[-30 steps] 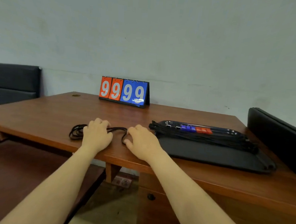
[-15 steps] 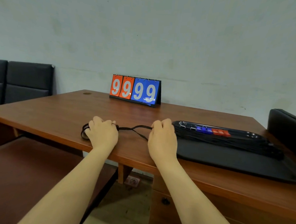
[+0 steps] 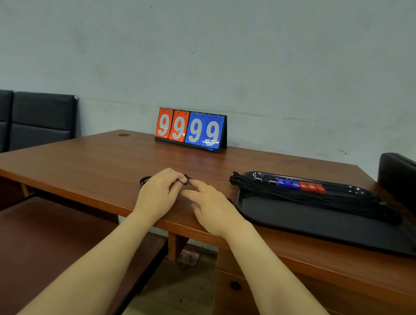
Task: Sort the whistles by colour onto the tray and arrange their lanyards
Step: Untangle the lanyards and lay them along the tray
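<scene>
nearby, brown wooden table (image 3: 93,161) bears black tray (image 3: 319,225), scoreboard (image 3: 191,130).

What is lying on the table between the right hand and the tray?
Nothing: in the head view, only bare table separates the right hand from the tray.

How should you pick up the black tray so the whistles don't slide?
Take the tray by its raised rim, one hand at the near left corner and one at the far right end, lifting level. The whistles and lanyards sit loose along its back edge.
</scene>
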### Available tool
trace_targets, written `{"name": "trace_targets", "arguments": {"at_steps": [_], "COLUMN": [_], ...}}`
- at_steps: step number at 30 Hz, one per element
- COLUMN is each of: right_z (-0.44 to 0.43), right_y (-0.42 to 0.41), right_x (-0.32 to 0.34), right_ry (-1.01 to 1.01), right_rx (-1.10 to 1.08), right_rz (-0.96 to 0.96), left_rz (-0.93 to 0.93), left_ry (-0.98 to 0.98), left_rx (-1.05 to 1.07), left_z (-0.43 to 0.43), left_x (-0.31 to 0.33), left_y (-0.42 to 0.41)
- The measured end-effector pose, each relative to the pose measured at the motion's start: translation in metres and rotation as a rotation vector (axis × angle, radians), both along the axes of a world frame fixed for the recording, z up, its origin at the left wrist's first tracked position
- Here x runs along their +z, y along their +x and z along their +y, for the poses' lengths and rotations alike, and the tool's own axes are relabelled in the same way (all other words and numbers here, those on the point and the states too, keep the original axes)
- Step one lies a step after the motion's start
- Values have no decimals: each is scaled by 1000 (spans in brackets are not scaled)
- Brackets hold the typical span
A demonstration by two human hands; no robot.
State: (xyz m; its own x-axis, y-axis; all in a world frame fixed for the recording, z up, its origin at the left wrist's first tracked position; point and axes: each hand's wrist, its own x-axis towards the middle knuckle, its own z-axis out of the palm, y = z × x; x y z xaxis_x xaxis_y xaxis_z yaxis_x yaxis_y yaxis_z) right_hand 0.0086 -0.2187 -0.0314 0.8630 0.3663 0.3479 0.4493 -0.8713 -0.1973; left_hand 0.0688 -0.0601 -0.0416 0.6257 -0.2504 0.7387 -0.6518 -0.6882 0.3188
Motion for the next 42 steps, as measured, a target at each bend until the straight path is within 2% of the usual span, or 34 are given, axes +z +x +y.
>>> {"name": "trace_targets", "arguments": {"at_steps": [6,10,15,19,24,27,30,33,36,39,42], "right_z": [-1,-1,-4,-4,-17,-43,-85,-130,-157,-164,-168], "right_y": [3,5,-1,-4,-4,-5,-7,-17,-27,-32,-35], "right_x": [-5,-5,-2,0,12,28,40,46,39,25,24], "right_ry": [-6,64,263,418,463,575,558,550,633,643,726], "right_rx": [-66,-9,79,-141,-393,-529,-675,-780,-849,-875,-892], "right_rz": [-203,-136,-90,-214,-434,-440,-469,-476,-489,-464,-474], "left_rz": [-13,3,127,145,177,168,180,227,235,255,393], "left_ry": [17,-12,150,189,126,104,72,126,174,103,3], "left_rx": [-35,-7,76,167,266,326,385,410,419,451,578], "left_z": [0,3,-5,-7,-6,-5,-5,-7,-7,-7,-5], "left_x": [1,1,2,6,8,6,6,8,7,7,11], "left_y": [-1,-1,8,9,7,10,9,9,12,11,8]}}
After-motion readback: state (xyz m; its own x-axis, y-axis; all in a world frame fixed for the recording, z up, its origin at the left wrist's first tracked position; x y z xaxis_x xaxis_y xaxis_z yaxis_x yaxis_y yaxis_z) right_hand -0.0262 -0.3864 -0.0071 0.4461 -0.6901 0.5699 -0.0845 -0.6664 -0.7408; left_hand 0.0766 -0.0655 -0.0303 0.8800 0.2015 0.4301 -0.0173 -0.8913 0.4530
